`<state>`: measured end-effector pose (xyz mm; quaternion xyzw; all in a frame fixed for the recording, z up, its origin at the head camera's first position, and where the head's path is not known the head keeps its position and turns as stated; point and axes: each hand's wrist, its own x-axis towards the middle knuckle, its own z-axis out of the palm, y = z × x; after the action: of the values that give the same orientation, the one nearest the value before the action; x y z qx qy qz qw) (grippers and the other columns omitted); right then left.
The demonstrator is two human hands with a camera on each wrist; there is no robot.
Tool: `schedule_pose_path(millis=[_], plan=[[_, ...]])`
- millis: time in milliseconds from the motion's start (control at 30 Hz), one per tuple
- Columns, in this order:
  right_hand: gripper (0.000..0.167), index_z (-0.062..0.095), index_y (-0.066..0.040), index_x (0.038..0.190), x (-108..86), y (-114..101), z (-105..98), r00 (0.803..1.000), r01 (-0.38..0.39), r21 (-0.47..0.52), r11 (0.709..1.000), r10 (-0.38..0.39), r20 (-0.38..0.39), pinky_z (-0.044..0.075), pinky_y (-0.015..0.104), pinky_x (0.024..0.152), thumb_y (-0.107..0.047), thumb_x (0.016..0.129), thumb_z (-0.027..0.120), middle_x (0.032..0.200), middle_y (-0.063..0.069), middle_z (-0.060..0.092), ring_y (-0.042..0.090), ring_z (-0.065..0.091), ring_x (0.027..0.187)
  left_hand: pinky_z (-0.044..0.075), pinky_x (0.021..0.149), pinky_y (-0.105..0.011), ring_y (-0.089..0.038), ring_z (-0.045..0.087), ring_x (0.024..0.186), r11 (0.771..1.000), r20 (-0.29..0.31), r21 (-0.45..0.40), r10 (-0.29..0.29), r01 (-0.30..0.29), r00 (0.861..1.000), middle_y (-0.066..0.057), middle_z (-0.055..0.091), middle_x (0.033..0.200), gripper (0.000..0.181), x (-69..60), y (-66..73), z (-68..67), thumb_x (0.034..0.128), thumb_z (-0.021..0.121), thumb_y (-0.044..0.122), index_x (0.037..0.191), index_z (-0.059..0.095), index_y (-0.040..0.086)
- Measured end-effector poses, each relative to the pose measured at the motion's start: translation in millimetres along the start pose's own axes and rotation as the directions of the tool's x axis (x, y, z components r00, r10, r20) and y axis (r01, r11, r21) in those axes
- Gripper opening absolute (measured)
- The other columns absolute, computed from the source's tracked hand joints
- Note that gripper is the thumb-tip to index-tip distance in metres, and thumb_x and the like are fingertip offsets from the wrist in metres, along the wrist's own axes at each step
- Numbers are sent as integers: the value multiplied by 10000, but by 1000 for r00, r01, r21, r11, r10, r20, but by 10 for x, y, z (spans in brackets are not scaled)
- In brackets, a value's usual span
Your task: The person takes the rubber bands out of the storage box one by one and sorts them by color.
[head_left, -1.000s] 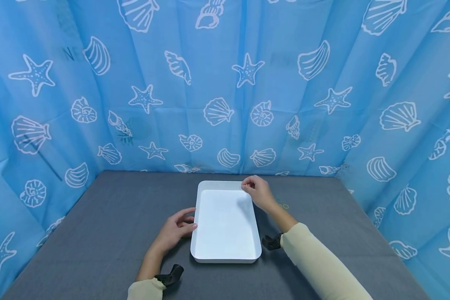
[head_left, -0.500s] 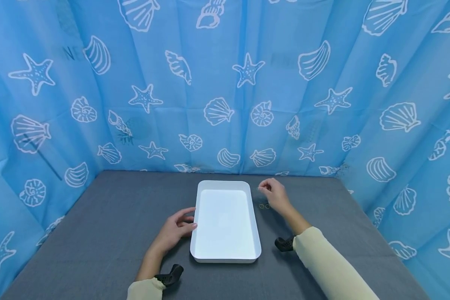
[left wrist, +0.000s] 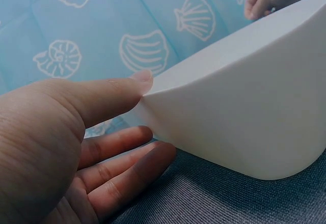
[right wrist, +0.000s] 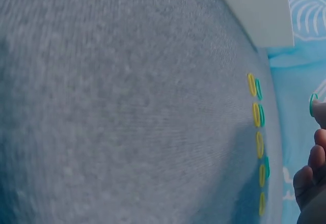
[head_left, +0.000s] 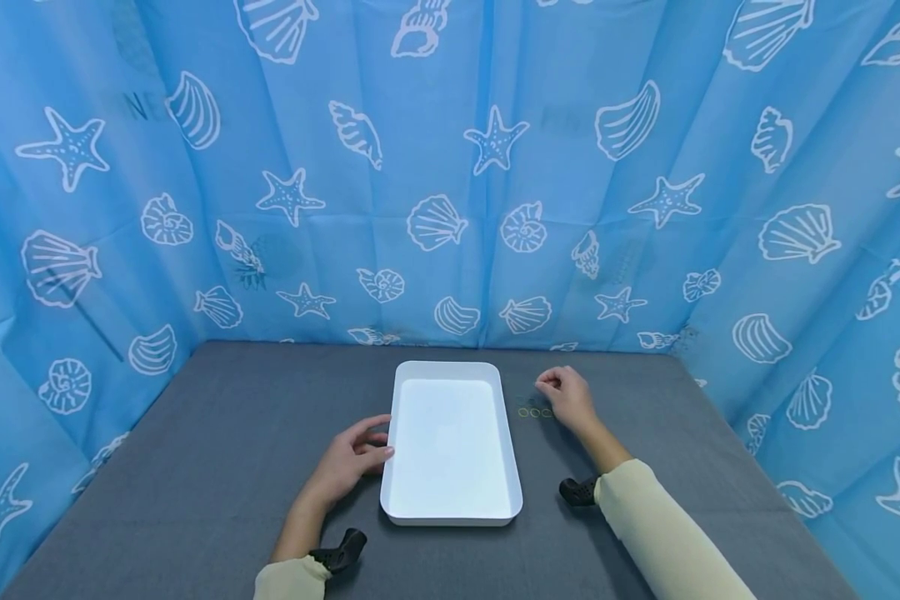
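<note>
A white rectangular tray (head_left: 452, 522) lies on the grey cloth. At its left side my left hand (head_left: 348, 460) rests with loosely extended fingers; in the left wrist view the thumb touches the rim of the tray (left wrist: 254, 117), fingers by the outer wall. My right hand (head_left: 567, 398) is raised over the cloth, right of the tray. Seen in the right wrist view, its fingertips pinch a thin green ring (right wrist: 311, 105). Thin yellow rings (right wrist: 257, 145) lie in a row beneath, with green rings (right wrist: 262, 115) alongside. The right hand is partly cut off there.
A grey cloth (head_left: 217, 467) covers the table. Behind and at both sides hangs a blue curtain (head_left: 435, 150) with white shells and starfish. Each wrist wears a black device, one on the left (head_left: 341, 550) and one on the right (head_left: 577, 492).
My right hand has moved from over the tray's far right corner to the right, above the rings on the cloth. The left hand and tray have stayed still.
</note>
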<state>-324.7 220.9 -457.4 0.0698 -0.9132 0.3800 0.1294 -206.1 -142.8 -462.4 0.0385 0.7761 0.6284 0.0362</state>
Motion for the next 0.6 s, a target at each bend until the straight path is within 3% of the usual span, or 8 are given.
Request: schedule_pose_path(millis=[233, 600], plan=[[110, 669, 26, 897, -5, 109, 9, 995, -97, 6, 995, 96, 20, 395, 331, 619, -67, 938, 628, 810, 99, 580, 221, 493, 715, 558, 783, -410, -262, 639, 946, 1000, 3, -7, 0, 0, 1000, -182, 608, 1199, 518, -18, 28, -3, 902, 683, 68, 1391, 514, 56], [87, 681, 7, 878, -10, 205, 51, 986, -150, -50, 987, 153, 65, 436, 370, 657, -67, 913, 653, 796, 74, 624, 213, 533, 712, 560, 770, -406, -257, 639, 930, 1000, -25, 8, -12, 12, 1000, -170, 614, 1192, 518, 0, 9, 23, 898, 687, 65, 1388, 520, 71]])
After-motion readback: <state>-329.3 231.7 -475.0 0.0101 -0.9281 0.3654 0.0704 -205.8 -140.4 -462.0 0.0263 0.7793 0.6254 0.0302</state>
